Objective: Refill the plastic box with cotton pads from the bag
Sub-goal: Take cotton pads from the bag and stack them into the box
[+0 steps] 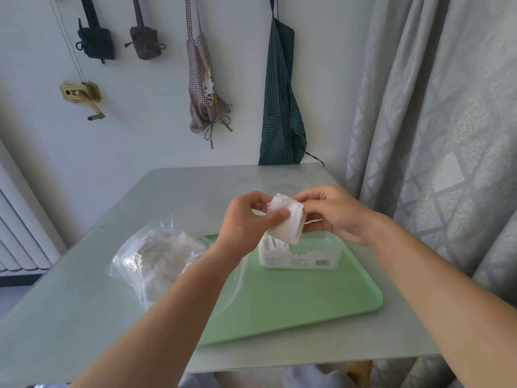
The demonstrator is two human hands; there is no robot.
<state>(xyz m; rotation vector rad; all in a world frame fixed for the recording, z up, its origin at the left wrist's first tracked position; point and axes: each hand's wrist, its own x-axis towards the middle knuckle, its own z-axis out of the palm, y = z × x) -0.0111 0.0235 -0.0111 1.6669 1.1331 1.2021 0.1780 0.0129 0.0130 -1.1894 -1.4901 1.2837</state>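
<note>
As the head view is the only one given, all is noted from it. A small stack of cotton pads [288,219] is held above the far part of the green tray [293,303]. It is pinched by the left hand [247,221], thumb on its near face, and gripped at the opposite edge by the curled fingers of the right hand [335,215]. The two-sided hold is judged to keep the pads squared before they are lowered.

The plastic box [302,260] stands on the tray's far part, directly under the stack. Pads are seen at its left end; its right part looks unfilled.

The bag [156,256], well filled, lies on the table [84,317] at the tray's left edge, partly crossed by the left forearm. Part of the box's opening is hidden by stack and hands; no other obstruction is seen. Beyond the tray, aprons [279,93] hang on the wall, and a curtain [433,107] hangs to the tray's right.
</note>
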